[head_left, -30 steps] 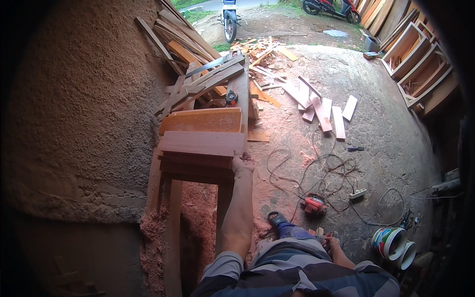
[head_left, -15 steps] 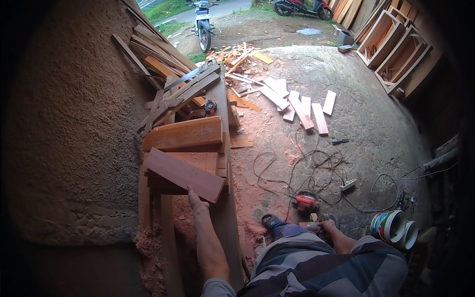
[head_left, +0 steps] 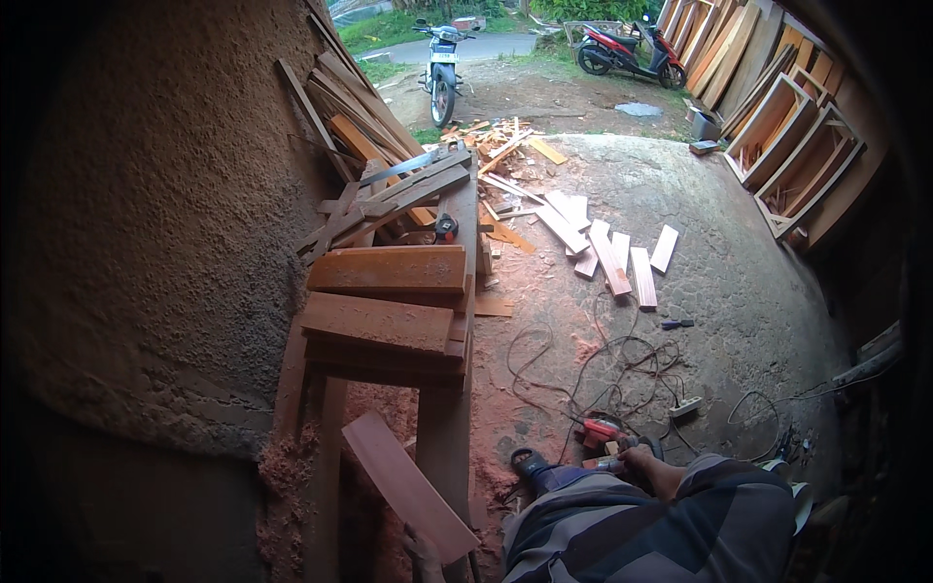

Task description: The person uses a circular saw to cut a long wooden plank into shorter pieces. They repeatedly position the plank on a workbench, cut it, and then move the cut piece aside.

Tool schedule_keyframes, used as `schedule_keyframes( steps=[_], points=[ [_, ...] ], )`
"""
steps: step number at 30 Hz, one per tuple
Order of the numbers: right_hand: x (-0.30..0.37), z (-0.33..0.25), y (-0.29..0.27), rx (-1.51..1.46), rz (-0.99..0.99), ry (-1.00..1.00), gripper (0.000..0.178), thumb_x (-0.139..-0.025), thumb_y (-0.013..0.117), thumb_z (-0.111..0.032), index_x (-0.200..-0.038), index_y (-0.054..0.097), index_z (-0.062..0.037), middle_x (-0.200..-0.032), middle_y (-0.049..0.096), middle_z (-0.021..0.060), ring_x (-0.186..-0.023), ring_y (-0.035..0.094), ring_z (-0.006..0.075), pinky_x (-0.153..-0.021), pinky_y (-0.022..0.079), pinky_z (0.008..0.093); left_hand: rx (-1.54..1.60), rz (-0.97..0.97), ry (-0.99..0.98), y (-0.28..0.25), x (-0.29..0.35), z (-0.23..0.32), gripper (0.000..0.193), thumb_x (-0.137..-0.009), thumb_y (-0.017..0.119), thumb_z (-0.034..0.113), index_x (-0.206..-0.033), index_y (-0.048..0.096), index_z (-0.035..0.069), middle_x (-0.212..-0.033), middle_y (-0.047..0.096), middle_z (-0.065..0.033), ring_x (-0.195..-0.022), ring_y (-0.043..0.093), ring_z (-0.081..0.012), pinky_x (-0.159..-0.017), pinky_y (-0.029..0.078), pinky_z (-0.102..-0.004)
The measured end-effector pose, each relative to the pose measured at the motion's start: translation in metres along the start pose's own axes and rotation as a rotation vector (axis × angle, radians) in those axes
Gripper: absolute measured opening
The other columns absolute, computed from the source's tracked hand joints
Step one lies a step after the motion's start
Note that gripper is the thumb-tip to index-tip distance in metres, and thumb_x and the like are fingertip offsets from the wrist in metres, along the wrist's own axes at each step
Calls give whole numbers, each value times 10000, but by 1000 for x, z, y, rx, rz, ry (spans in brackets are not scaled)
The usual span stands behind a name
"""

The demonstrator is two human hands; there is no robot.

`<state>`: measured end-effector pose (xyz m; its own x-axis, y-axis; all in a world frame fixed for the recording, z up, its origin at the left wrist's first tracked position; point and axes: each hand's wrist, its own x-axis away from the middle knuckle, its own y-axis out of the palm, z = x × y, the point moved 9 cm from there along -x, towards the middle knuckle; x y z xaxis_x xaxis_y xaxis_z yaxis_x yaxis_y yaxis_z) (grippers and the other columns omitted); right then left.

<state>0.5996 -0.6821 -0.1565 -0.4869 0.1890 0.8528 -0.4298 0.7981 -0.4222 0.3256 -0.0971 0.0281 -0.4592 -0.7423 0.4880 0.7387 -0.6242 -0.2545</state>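
Left hand (head_left: 421,556) is pinching a reddish plank (head_left: 403,476) near its low end, along the left edge; fingers underneath are mostly out of sight. Plank is slanting over the bench's open gap, far end up-left, near end beside the person's body. Gripping close to the body is probably keeping the lever short on the wrist, though the long end is hanging free.

Right hand (head_left: 641,461) is curling around a small grey-and-orange tool (head_left: 604,465) in front of the lap; can't tell what kind. Holding it low and off to the side is leaving the bench side to the left hand.

Red power tool (head_left: 598,429) is sitting on the floor just beyond the right hand, likely there for easy reach. Its surroundings are a tangle of cables (head_left: 622,355), slack enough to look like a snag risk, with a white power strip (head_left: 686,407) lying to the right.

Board stack (head_left: 377,323) is lying crosswise on the bench (head_left: 445,437), bridging the gap, so both rails are seemingly carrying it. Pink shavings (head_left: 292,496) are piling along the bench's left side.

Further up: orange board (head_left: 389,267) is lying behind the stack, then tape measure (head_left: 446,226), then handsaw (head_left: 403,168) resting among crossed offcuts, presumably parked out of the working end.

Pale planks (head_left: 607,257) are lying loosely fanned on the floor, well apart from the bench. Farthest, two motorbikes (head_left: 443,83) are standing outside.
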Motion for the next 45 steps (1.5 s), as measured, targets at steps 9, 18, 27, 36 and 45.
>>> schedule_keyframes(
  steps=[9, 18, 27, 36, 45],
  points=[
    [38, -77, 11, 345, 111, -220, 432, -727, 847, -296, -1030, 768, 1, -1018, 754, 150, -927, 729, 239, -788, 561, 352, -779, 313, -136, -23, 108, -80, 795, -968, 616, 465, -1524, 338, -32, -1516, 401, -287, -1378, 424, -360, -1117, 377, -470],
    [82, -100, 20, 383, 24, -370, 415, -720, 844, -284, -1027, 768, -15, -1003, 752, 143, -909, 724, 237, -785, 558, 348, -998, 603, -402, -52, 186, -110, 972, -906, 687, 498, -1584, 221, -21, -1604, 274, -304, -1487, 298, -382, -1182, 303, -485],
    [165, -132, 25, 206, -117, -599, 383, -701, 842, -263, -1009, 765, -49, -963, 745, 116, -872, 709, 220, -790, 554, 337, -493, 418, -85, -96, 156, -162, 1260, -659, 898, 301, -1594, 131, -53, -1593, 301, -311, -1501, 299, -397, -1219, 260, -472],
    [369, -175, 47, 91, -378, -710, 247, -837, 719, -74, -1083, 703, -56, -926, 683, 15, -794, 648, 124, -721, 543, 291, 139, 298, 99, -143, 171, -162, 488, -820, 739, 158, -1210, 567, -80, -1057, 679, -143, -884, 684, -231, -761, 558, -385],
    [505, -223, 96, 369, -652, -1095, 432, -840, 721, -84, -1262, 677, -1, -1100, 721, 60, -975, 674, 135, -867, 537, 298, -235, 685, 7, -151, 172, -189, 512, -796, 680, 178, -1196, 533, -106, -1008, 678, -245, -923, 711, -338, -763, 561, -430]
  ],
)
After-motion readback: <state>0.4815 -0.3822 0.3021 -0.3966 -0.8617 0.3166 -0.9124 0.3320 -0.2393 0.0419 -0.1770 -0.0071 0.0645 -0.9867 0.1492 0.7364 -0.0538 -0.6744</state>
